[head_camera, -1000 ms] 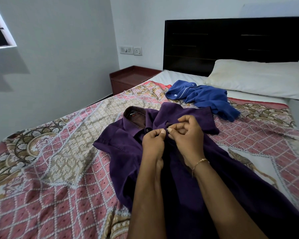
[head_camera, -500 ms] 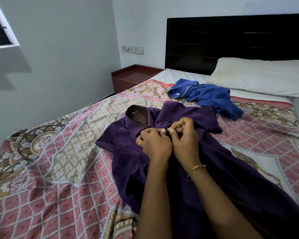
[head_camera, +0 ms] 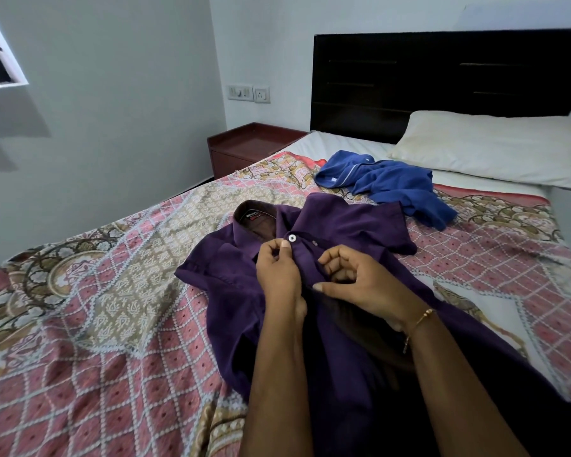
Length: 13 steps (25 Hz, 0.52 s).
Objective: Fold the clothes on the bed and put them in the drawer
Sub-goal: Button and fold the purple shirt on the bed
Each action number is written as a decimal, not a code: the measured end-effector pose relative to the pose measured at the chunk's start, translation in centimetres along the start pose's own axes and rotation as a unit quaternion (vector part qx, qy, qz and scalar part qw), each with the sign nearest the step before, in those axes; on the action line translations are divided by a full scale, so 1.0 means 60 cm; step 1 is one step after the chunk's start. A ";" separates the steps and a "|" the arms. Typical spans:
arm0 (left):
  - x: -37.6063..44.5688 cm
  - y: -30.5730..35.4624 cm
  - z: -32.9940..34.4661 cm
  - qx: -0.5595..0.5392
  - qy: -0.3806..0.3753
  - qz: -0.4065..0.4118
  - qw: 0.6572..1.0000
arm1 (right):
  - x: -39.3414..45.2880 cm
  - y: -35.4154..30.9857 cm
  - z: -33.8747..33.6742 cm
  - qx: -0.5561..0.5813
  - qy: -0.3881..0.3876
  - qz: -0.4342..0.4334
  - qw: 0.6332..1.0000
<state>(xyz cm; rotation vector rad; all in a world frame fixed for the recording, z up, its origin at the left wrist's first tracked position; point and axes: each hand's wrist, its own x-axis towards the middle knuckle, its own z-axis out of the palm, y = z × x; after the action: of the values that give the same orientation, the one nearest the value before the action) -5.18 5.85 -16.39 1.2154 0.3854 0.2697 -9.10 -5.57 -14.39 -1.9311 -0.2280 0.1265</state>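
Left hand (head_camera: 279, 272): our fingers (head_camera: 285, 244) pinch the placket of the purple shirt (head_camera: 350, 225) just below its white top button (head_camera: 291, 238). Right hand (head_camera: 360, 278): our fingers curl loosely over the placket; whether they grip cloth we cannot tell. The shirt lies front-up on the patterned bedspread (head_camera: 112, 258). Blue garment (head_camera: 386, 183), crumpled, nearer the pillow (head_camera: 495, 146).

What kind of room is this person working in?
Most likely a bedroom in a home. There is a bed with a patterned cover, a pillow against a dark headboard, and a small nightstand beside it. Clothes lie on the bed.
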 end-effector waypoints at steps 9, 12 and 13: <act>-0.033 0.031 -0.003 0.124 -0.227 -0.021 0.966 | 0.038 -0.001 -0.002 0.285 0.229 0.011 0.931; -0.028 0.019 0.000 0.168 -0.217 0.062 0.960 | 0.029 -0.002 -0.002 0.289 0.181 0.006 0.940; -0.025 0.016 0.000 0.167 -0.212 0.087 0.959 | 0.027 0.002 -0.002 0.250 0.180 -0.005 0.951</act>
<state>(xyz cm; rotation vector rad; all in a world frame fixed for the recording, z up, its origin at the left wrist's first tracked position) -6.51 5.56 -15.29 1.6010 -0.0548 0.0884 -7.51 -5.35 -14.42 -1.4141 0.0405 -0.1630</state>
